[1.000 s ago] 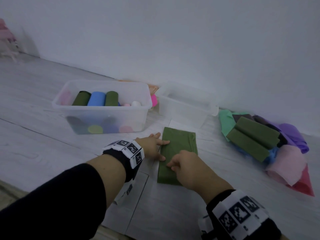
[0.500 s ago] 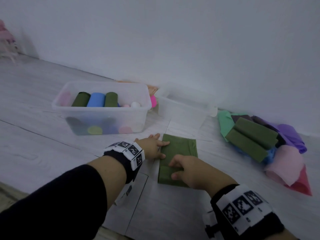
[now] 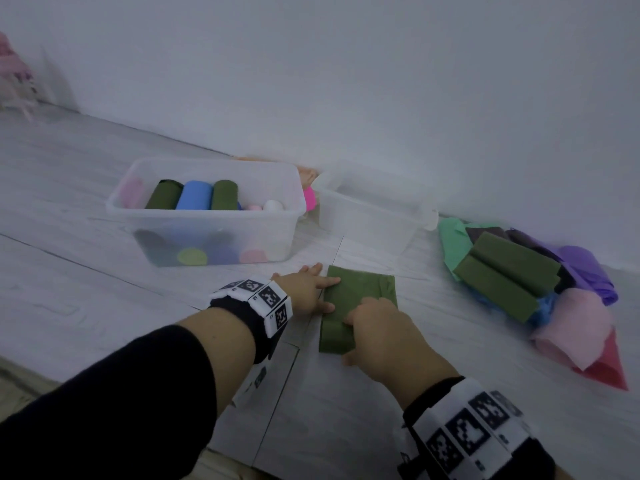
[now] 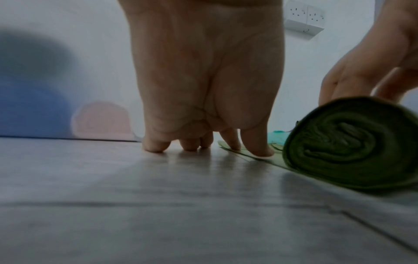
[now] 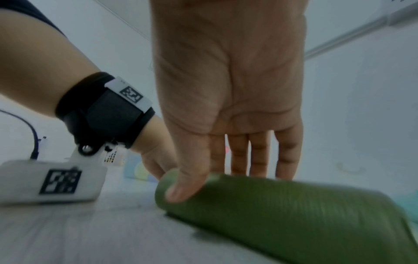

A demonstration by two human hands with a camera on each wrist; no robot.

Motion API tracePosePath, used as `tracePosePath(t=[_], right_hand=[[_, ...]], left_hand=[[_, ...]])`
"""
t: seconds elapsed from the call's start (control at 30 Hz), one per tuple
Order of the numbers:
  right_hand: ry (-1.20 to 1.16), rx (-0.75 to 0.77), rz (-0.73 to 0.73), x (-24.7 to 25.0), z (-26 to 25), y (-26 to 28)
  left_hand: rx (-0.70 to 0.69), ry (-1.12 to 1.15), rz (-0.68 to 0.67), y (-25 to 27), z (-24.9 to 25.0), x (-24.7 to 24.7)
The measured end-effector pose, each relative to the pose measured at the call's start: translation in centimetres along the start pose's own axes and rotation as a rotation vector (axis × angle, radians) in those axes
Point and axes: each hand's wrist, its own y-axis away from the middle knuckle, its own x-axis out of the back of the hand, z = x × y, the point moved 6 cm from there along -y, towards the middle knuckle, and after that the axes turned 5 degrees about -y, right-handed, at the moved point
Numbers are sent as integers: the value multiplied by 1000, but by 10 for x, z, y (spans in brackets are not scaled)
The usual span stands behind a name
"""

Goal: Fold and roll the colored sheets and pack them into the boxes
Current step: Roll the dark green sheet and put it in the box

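Note:
A dark green sheet [image 3: 362,289] lies folded on the floor, its near end wound into a roll [image 3: 334,337]. My right hand [image 3: 381,334] holds that roll, thumb [image 5: 183,189] on its near face and the fingers reaching over the top. The roll's spiral end [image 4: 353,142] shows in the left wrist view. My left hand [image 3: 308,289] stands on straight fingertips [image 4: 260,150] at the sheet's left edge, two of them on the flat part and the others on the floor. Behind stand a clear box [image 3: 294,192] with several coloured rolls and an empty clear box [image 3: 367,220].
A heap of loose coloured sheets [image 3: 575,317] with two folded green ones [image 3: 502,275] lies against the wall at the right. A pink item [image 3: 309,199] sits between the boxes. The floor is pale grey planks [image 3: 86,271].
My right hand has rolled the sheet's near end away from me, so the roll is thicker and the flat part shorter. The left hand has stayed at the left edge.

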Motion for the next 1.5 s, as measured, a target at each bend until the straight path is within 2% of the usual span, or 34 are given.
tracePosePath(t=[0.1,0.27,0.33,0.47,0.6,0.7,0.8,0.93,1.07,1.23,1.43,1.5], right_hand=[[0,40,-19,4,4,-3],[-444,-36,-91,9,27,3],[-491,-32,-88,9,32,2],[-483,-85,-41,9,35,-7],[-384,-157,125,21,33,-13],[-332,-148,1,21,28,-15],[-280,-92,58,21,29,-11],[-71,-19,39,11,26,-10],[-191,-4,64,11,29,-18],[-426,15,-14,14,39,-21],[-330,-21,-55,20,41,-35],[-285,-45,10,26,41,-40]], left_hand=[[-5,-6,-16,1,0,0],[-7,-26,0,1,0,1],[-6,-9,1,0,0,1],[-10,11,3,-1,0,1],[-4,-4,4,-3,-1,1],[2,-3,-2,-3,-2,0],[-2,-5,-6,-1,-2,0],[3,-11,-16,1,-1,0],[8,-18,-10,2,-1,0],[-7,9,-14,-1,-1,0],[-11,15,-3,-4,-3,-3],[-8,11,-9,-6,-3,-4]])
